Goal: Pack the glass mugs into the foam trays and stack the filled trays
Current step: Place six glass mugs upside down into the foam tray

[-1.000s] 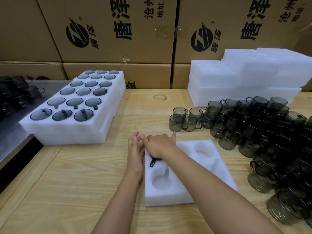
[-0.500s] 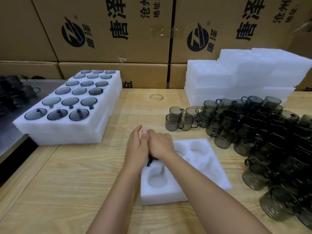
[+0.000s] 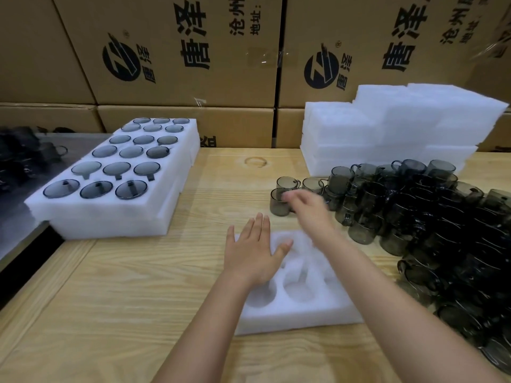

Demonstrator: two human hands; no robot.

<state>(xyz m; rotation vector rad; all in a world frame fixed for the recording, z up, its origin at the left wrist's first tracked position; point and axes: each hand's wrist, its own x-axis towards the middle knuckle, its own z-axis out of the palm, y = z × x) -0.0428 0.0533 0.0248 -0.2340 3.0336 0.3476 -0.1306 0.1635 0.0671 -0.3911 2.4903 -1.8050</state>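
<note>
On the pale wooden bench (image 3: 138, 286), near its front edge, lies a white foam tray with round holes (image 3: 304, 313), and every hole I can see is empty. The left hand (image 3: 254, 252) is spread flat on the tray's far left corner, pressing it down. The right hand (image 3: 307, 205) is a blur by the nearest small smoky grey glass mugs (image 3: 414, 217), which crowd the right side of the bench. I cannot tell if it is pinching one. The mugs stand packed tight, so a fast hand could bump them together and chip one. Those at the right edge could tip off. The foam looks light and may slide if the flat hand lifts. Filled white foam trays of mugs (image 3: 110, 217) sit stacked at the left edge, and plain white foam blocks (image 3: 387, 134) at the back right. The brown cardboard boxes (image 3: 193, 51) behind show a round black logo and the words 唐泽, 沧州 and 地址
</note>
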